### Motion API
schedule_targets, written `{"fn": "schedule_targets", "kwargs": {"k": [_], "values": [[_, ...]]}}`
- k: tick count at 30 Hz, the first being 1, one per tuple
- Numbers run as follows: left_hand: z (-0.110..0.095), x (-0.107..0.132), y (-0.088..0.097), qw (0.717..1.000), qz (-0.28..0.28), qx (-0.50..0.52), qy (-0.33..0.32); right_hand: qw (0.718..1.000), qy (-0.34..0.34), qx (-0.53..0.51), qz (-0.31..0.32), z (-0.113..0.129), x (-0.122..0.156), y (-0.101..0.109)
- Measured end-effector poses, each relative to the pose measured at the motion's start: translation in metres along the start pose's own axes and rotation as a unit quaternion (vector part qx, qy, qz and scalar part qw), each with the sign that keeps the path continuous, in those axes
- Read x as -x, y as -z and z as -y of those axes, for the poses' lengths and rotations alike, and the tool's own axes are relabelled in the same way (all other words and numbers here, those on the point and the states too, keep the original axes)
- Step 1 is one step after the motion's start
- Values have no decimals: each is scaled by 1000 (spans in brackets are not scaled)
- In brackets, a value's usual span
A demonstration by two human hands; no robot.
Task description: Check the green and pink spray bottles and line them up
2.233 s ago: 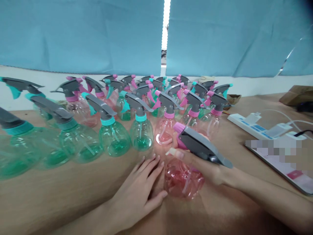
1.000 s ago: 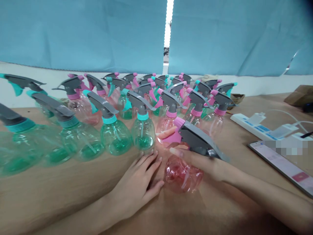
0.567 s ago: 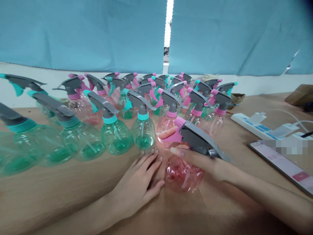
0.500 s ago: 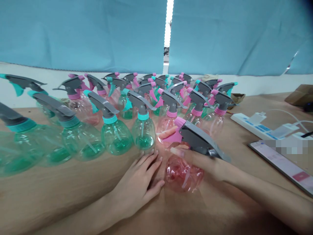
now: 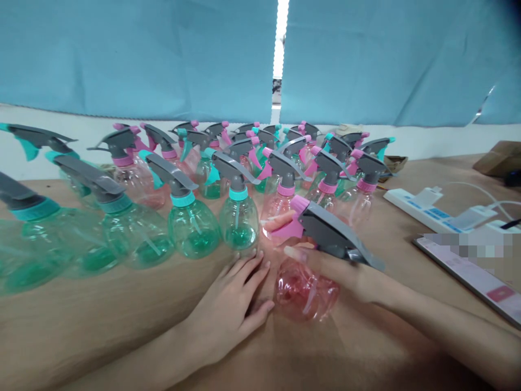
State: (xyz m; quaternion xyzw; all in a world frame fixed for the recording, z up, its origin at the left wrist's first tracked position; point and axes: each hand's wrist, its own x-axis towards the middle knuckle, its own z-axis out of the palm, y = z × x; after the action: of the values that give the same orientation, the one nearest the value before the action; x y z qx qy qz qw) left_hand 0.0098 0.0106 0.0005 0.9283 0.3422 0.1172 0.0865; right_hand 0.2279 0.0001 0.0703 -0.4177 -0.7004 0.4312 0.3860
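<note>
A pink spray bottle [image 5: 306, 290] with a grey trigger head stands on the wooden table [image 5: 101, 320] in front of me. My right hand [image 5: 325, 266] is wrapped round its neck under the head, with one finger along the pink trigger. To the bottle's left, my left hand [image 5: 236, 312] lies flat on the table, fingers spread. Its thumb reaches toward the bottle's base; I cannot tell whether it touches.
Several green and pink spray bottles [image 5: 238, 214] stand in rows behind the hands, filling the table's left and back. A white power strip [image 5: 423, 212] with cables and a flat device [image 5: 468, 271] lie at the right. Blue curtains hang behind.
My right forefinger has stretched out along the pink trigger since the oldest frame. The view shifted slightly. Over the last second nothing has visibly moved.
</note>
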Motion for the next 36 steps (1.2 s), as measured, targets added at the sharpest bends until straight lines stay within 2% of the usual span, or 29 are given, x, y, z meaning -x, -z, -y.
{"fn": "schedule_targets", "kwargs": {"k": [5, 11, 16, 20, 24, 30, 33, 36], "values": [[1, 0, -2, 1000, 2, 0, 0, 999, -45, 21, -5, -4, 1, -1], [1, -1, 0, 1000, 6, -4, -1, 1000, -16, 0, -5, -6, 1, -1], [0, -1, 1, 1000, 3, -13, -2, 996, -33, 29, -72, -11, 5, 0], [1, 0, -1, 1000, 0, -25, -3, 997, -31, 41, -52, -5, 6, 0], [3, 1, -2, 999, 4, -36, -4, 995, -53, 60, -65, -3, 8, 1], [2, 0, 0, 999, 5, -35, -6, 997, 27, 55, -51, 3, 1, 0], [2, 1, 0, 1000, 0, -29, -7, 999, 29, 31, -32, 4, -2, -2], [2, 1, -1, 1000, -2, -26, -7, 998, 29, 34, -44, 3, -2, -3]]}}
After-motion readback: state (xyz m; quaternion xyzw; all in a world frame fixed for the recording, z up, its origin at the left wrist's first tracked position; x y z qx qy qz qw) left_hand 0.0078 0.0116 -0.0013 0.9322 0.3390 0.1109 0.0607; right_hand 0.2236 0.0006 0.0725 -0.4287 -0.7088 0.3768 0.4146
